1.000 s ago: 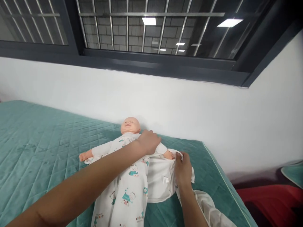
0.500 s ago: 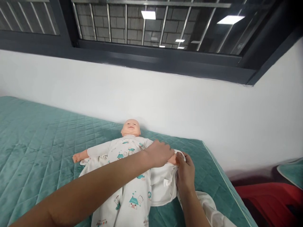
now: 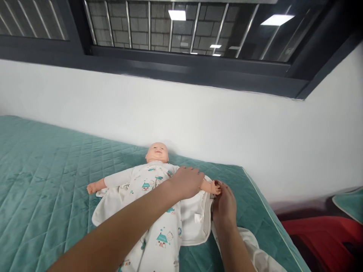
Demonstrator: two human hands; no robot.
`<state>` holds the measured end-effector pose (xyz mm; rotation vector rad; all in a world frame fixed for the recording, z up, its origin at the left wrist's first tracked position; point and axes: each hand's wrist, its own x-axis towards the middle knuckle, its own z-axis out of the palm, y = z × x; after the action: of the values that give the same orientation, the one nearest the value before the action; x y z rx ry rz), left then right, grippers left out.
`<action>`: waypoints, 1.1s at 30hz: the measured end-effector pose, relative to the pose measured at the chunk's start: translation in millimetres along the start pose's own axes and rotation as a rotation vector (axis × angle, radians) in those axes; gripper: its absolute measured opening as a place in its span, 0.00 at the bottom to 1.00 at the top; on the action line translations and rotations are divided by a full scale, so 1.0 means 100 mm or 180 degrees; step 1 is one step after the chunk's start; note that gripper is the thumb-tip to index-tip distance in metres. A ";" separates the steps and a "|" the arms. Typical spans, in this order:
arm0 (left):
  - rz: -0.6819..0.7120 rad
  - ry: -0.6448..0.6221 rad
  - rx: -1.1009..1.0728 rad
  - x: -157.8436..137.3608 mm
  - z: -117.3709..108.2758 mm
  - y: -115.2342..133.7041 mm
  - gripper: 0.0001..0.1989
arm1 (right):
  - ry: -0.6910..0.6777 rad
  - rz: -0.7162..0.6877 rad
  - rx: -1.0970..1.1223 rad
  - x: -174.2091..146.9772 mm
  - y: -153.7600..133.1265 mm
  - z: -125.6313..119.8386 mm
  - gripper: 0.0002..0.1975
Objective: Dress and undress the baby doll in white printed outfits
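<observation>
A baby doll [image 3: 157,152] lies on its back, dressed in a white romper [image 3: 163,240] with teal house and animal prints. Its sleeved arm at the left stretches out on the bed. My left hand [image 3: 187,182] reaches across the doll's body and is closed over its other arm, hiding the sleeve there. That arm's bare forearm and hand [image 3: 211,187] stick out toward my right hand [image 3: 225,204], whose curled fingers are at the doll's fingertips. Whether they also pinch cloth is hidden. An opened white garment [image 3: 195,226] with a small label lies under the doll, spread to both sides.
The bed has a green quilted cover [image 3: 53,177] with a piped edge at the right. More white cloth [image 3: 252,245] lies by my right forearm. Behind stand a white wall [image 3: 198,121] and a dark-framed window with bars. A red chair-like object [image 3: 323,241] is at the lower right.
The doll's hand, earlier covered partly by white cloth at my right fingers, now shows bare. My left hand has shifted slightly left along the arm.
</observation>
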<state>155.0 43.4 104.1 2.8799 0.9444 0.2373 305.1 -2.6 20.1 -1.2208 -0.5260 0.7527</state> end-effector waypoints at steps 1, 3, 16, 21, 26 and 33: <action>-0.0056 0.0190 -0.0091 -0.11 -0.01 -0.02 0.08 | 0.0153 0.0056 0.0041 -0.01 -0.01 0.00 0.10; -0.0208 0.0736 -0.0267 -0.41 -0.03 -0.10 0.10 | 0.0355 0.0103 0.0003 -0.02 -0.03 0.01 0.09; -0.2549 0.1229 -0.2111 -1.72 0.06 -0.78 0.22 | -0.0351 -0.1978 -0.2380 -0.32 0.01 0.21 0.13; -0.2717 0.1008 -0.2607 -1.80 0.05 -0.73 0.26 | -0.1012 -0.1334 -0.2879 -0.53 -0.02 0.36 0.13; -0.2790 0.1301 -0.3352 -1.74 0.09 -0.71 0.27 | -0.1741 -0.0744 -0.2900 -0.61 -0.01 0.43 0.15; -0.2608 0.2058 -0.2576 -1.54 0.23 -0.85 0.23 | -0.1870 -0.0613 -0.2286 -0.61 0.07 0.45 0.17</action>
<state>-12.2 18.8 51.2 1.5329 1.5441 1.1574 231.6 -19.1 27.6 -1.5648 -1.4699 0.7792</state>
